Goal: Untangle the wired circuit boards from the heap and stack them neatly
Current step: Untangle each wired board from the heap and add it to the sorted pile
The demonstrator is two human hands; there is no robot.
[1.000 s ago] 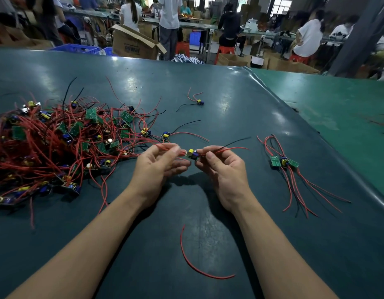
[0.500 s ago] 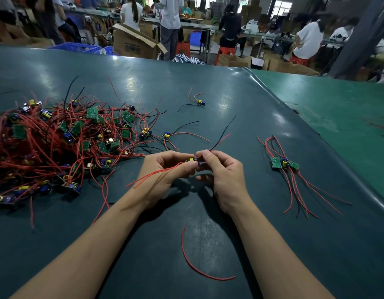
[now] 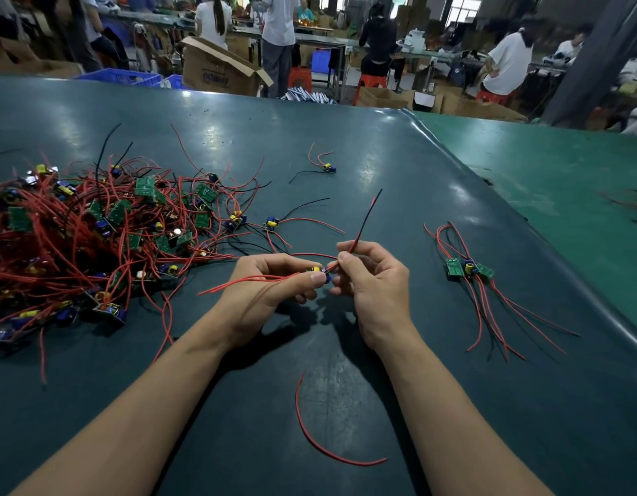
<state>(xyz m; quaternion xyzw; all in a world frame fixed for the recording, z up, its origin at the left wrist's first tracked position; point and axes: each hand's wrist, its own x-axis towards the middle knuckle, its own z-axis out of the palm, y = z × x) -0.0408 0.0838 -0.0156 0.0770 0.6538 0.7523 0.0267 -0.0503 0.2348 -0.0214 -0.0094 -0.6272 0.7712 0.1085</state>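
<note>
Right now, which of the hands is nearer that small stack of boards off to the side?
Right. The right hand sits mid-table, with the stack lying further out on its side; the left hand is beyond it, toward the heap.

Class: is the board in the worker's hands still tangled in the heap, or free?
Free: the board sits between both hands, clear of the heap.

busy workshop floor behind a dark green table (image 3: 345, 145)

open cardboard box (image 3: 216, 68) at eleven o'clock, red stools (image 3: 372, 82) and long benches (image 3: 310, 34) at twelve, bright window (image 3: 464, 8) at one, grey pillar (image 3: 593, 55) at two.
</note>
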